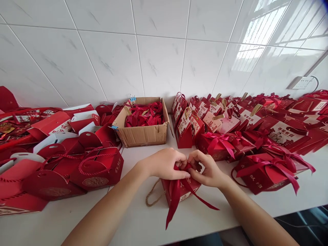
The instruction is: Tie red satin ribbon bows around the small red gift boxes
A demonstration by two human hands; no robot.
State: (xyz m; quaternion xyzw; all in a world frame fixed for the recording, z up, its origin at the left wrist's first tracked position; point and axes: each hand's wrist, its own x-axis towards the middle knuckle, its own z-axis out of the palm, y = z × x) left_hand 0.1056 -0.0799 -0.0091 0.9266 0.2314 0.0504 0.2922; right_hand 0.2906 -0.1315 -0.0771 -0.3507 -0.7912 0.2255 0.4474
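A small red gift box (182, 192) with a tan rope handle (152, 196) lies on the white table (143, 222) in front of me. A red ribbon (176, 200) runs over its top, and its loose ends hang toward the table's front edge. My left hand (165, 163) and my right hand (207, 168) meet above the box. Both have their fingers pinched on the ribbon where it crosses the top.
An open cardboard box (143, 134) full of red ribbons stands behind my hands. Red bags with rope handles (84, 167) crowd the left side. Ribboned red boxes (266, 171) and small handled boxes (189, 124) fill the right. A tiled wall closes the back.
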